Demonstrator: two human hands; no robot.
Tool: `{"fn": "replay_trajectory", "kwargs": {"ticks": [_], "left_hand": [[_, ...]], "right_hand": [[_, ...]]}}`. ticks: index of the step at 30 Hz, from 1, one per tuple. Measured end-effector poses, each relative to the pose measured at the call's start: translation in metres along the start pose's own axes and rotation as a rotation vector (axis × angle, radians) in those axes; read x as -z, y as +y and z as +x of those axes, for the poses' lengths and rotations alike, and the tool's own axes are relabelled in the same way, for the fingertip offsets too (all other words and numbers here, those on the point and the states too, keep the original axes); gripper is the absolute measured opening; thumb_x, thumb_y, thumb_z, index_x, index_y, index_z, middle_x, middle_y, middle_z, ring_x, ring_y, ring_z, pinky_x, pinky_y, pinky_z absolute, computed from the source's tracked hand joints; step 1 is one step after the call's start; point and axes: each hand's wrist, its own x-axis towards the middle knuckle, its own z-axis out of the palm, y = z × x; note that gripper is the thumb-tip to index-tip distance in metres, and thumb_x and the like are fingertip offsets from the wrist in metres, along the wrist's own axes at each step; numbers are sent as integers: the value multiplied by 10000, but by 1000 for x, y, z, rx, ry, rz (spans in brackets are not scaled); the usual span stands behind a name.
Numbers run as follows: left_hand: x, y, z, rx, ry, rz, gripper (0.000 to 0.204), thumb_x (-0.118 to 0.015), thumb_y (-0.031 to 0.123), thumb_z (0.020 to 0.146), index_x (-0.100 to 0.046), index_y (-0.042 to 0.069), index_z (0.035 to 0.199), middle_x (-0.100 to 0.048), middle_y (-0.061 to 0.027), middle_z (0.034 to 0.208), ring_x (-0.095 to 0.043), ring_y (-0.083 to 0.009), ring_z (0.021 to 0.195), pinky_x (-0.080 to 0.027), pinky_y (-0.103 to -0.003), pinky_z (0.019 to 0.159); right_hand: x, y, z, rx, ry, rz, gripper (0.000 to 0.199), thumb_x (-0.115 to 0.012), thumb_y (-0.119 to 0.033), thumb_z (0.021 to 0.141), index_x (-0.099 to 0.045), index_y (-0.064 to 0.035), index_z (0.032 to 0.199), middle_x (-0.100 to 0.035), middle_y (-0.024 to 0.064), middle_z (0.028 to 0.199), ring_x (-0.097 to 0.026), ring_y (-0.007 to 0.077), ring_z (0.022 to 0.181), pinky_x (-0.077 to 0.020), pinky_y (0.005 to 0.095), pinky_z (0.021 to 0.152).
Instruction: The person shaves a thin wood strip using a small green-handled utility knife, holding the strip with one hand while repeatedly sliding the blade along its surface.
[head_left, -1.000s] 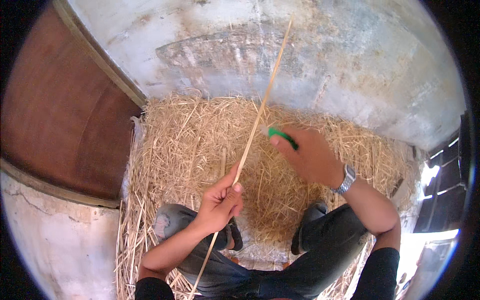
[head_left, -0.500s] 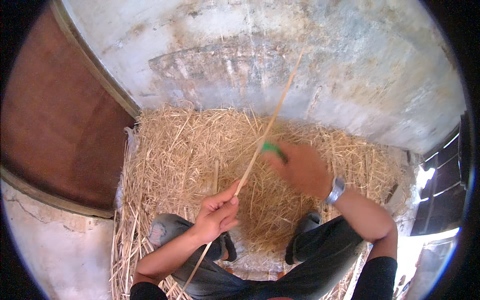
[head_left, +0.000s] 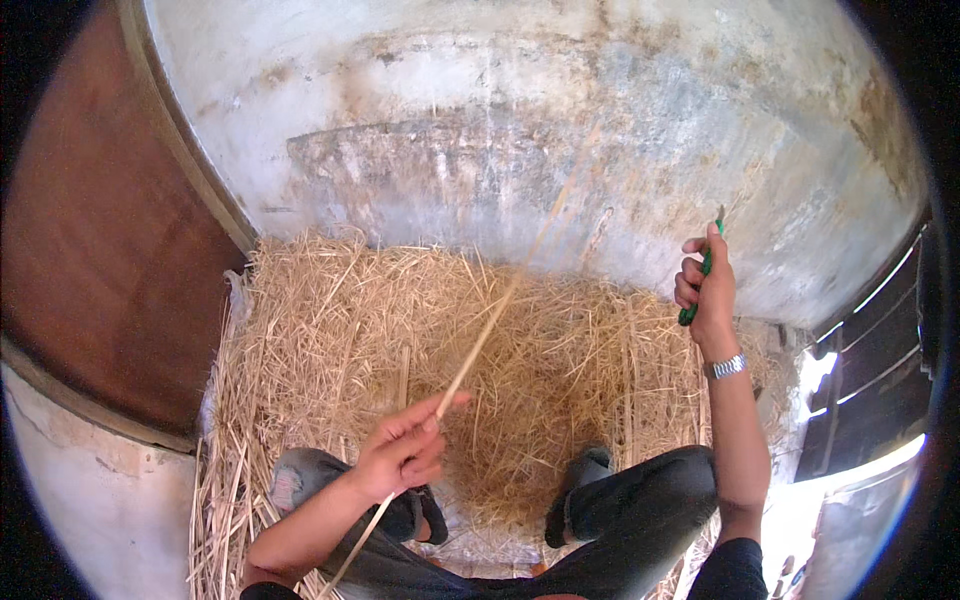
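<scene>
My left hand (head_left: 402, 455) grips a long, thin straw-coloured stick (head_left: 478, 350) between thumb and fingers. The stick slants from beside my left thigh up and to the right, across the straw and in front of the wall; its far part is blurred. Well away from it, up at the right, my right hand (head_left: 712, 285) is closed around a small green-handled tool (head_left: 707, 262) with a short dark tip pointing up. Its exact kind is hard to make out. A thin pale sliver (head_left: 745, 193) seems to show faintly beside that tip.
Loose straw (head_left: 340, 320) covers the floor between my legs and the stained wall (head_left: 480, 160). A brown panel (head_left: 110, 240) with a curved-looking frame stands at the left. Dark slats (head_left: 870, 370) with bright gaps are at the right. My bent knees flank the straw.
My right hand with the green-handled tool has swung away from the stick, up and to the right. My left hand still holds the stick and sits slightly lower and further left in view.
</scene>
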Motion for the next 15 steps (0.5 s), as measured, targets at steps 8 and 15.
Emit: {"fn": "replay_trajectory", "kwargs": {"ticks": [8,15], "left_hand": [[-12,5,2,-137,69,163,453,-386,265,1056,-371,3,1425,-387,4,514,-342,-73,364,-285,-230,371],[-11,16,9,-145,69,396,471,-416,294,1051,-405,13,1428,-425,11,516,-383,-70,369,-303,-220,386]], "right_hand": [[-92,25,-103,-70,-536,-184,308,-519,-353,1009,-567,-50,1043,-325,-59,582,-312,41,467,-260,228,424],[-83,30,-109,429,-612,-647,216,-495,-219,1021,-563,-16,1055,-517,107,665,-534,179,598,-444,354,585]]}}
